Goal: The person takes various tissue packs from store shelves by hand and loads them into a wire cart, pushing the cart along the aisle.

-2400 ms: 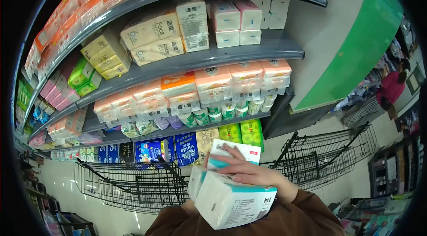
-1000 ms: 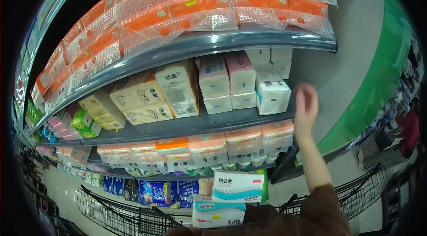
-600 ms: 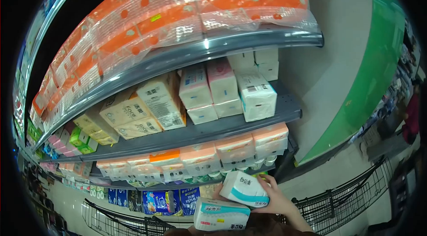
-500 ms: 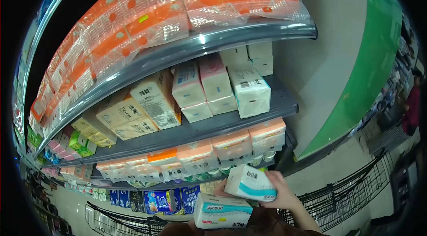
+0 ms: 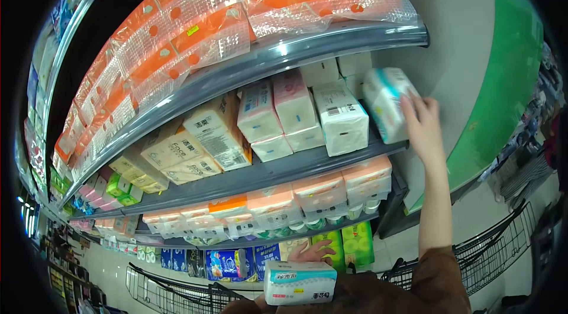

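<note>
The tissue pack (image 5: 386, 104) has risen to the shelf (image 5: 284, 170), right hand (image 5: 421, 117) gripping.

Way in from the front is pretty open, tbh, but the upper shelf (image 5: 278, 48) caps it from above. Left of the held pack (image 5: 384, 107), the white pack (image 5: 344, 128) blocks sideways room, with the back packs (image 5: 322, 71) behind. Right side's got the grey wall (image 5: 455, 30). Down low, carts (image 5: 491, 249) crowd the floor out front.
</note>
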Demonstrator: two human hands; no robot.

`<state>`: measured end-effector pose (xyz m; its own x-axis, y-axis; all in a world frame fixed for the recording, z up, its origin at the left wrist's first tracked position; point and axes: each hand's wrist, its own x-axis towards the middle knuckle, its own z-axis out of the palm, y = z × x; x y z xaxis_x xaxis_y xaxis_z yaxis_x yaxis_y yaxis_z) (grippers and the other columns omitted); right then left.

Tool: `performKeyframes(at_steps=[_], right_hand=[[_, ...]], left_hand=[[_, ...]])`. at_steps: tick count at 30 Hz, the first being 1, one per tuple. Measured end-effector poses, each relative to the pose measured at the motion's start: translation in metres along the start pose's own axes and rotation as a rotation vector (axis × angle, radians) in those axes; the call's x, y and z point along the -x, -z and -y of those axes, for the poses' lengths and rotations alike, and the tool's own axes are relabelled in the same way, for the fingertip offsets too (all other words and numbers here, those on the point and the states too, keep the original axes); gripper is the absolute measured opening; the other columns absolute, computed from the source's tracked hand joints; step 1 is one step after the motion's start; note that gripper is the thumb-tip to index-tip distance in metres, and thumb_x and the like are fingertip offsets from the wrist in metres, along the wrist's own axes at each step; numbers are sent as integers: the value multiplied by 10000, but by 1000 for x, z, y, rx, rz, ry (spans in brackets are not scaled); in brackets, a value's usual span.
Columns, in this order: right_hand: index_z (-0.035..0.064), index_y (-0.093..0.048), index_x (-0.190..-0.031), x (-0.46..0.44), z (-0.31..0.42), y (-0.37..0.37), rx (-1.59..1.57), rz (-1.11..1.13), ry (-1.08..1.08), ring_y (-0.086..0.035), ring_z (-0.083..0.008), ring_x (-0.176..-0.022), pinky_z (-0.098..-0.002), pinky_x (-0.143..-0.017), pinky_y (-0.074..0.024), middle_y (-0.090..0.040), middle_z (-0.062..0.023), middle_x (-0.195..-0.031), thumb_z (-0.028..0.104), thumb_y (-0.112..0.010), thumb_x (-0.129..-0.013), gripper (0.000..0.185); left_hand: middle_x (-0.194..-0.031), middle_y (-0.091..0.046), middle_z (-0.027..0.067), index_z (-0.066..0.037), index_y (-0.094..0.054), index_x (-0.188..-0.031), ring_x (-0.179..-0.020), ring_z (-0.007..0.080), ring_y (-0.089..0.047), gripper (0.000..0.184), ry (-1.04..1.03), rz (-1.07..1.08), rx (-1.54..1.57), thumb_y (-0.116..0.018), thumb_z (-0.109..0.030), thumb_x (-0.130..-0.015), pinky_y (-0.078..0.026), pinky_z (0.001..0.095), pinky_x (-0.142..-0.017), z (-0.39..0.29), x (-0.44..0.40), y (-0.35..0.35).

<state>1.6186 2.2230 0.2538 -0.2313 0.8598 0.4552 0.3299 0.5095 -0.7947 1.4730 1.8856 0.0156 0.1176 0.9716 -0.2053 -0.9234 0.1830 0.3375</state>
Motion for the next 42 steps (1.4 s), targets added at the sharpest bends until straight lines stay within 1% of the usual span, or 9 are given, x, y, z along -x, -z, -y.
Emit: performKeyframes(at_steps=[6, 9, 14, 18, 20, 26, 30, 36, 42], right_hand=[[97, -444, -1431, 8, -8, -66, 97, -30, 487, -257, -505, -1381, -589, -1133, -219, -283, -267, -1502, 513, -683, -842, 760], [91, -404, -1446, 12, -1, -79, 437, 1, 578, -207, -550, -1378, -631, -1124, -212, -243, -249, -1531, 467, -757, -778, 843], [82, -419, -1430, 70, 7, -72, 53, -107, 601, -309, -503, -1354, -618, -1109, -255, -321, -218, -1493, 323, -790, -774, 790], [157, -480, -1423, 188, -19, -65, -525, 1087, 685, -451, -380, -1316, -464, -1089, -389, -450, -185, -1449, 308, -719, -861, 629], [188, -429, -1475, 242, -28, -71, -542, 1242, 622, -390, -409, -1359, -482, -1115, -348, -377, -208, -1495, 409, -746, -833, 749], [212, -383, -1509, 266, -67, -52, -275, 1057, 285, -281, -454, -1400, -505, -1156, -267, -301, -258, -1512, 454, -820, -737, 920], [65, -509, -1389, 223, -73, -13, -542, 789, 222, -424, -422, -1316, -469, -1074, -380, -406, -245, -1435, 383, -890, -650, 890], [52, -586, -1274, 118, -16, 19, -216, -176, 536, -518, -359, -1219, -432, -902, -510, -458, -222, -1371, 290, -892, -626, 755], [71, -601, -1242, 36, 38, -32, 113, -395, 586, -443, -380, -1221, -482, -977, -420, -495, -152, -1346, 223, -831, -718, 592]], left_hand=[[-855, -417, 31, -58, -496, -1160, -827, 214, -442, 491, -188, -28, 119, -449, -503, -958, -416, 361, -740, 10, 23, -10], [-855, -439, 30, -72, -506, -1171, -928, 226, -482, 454, -208, -53, 156, -465, -475, -965, -428, 379, -848, 6, 31, -11], [-1166, -573, 69, -75, -480, -1339, -1135, 274, -555, 527, -173, -21, 302, -476, -459, -977, -444, 432, -971, 15, 44, 23], [-1274, -561, 89, -80, -479, -1360, -1160, 267, -566, 502, -205, -81, 280, -462, -435, -1006, -447, 419, -992, 19, 49, 36], [-1270, -562, 86, -79, -488, -1346, -1157, 263, -566, 492, -206, -106, 259, -465, -432, -1006, -447, 416, -993, 15, 45, 31], [-1256, -565, 79, -74, -512, -1306, -1149, 248, -567, 463, -180, -203, -2, -473, -425, -1006, -448, 408, -996, 21, 4, 0], [-1247, -567, 74, -71, -528, -1278, -1143, 239, -567, 446, -272, -415, -363, -478, -420, -1006, -449, 403, -998, 23, -40, -71], [-1259, -571, 81, -45, -533, -1256, -1158, 212, -565, 364, -30, -301, -561, -460, -332, -1044, -459, 378, -1001, 24, -58, 11], [-1239, -589, 74, -55, -549, -1233, -1125, 211, -584, 351, -15, -623, -613, -521, -333, -1020, -479, 361, -971, 56, -7, 45]])
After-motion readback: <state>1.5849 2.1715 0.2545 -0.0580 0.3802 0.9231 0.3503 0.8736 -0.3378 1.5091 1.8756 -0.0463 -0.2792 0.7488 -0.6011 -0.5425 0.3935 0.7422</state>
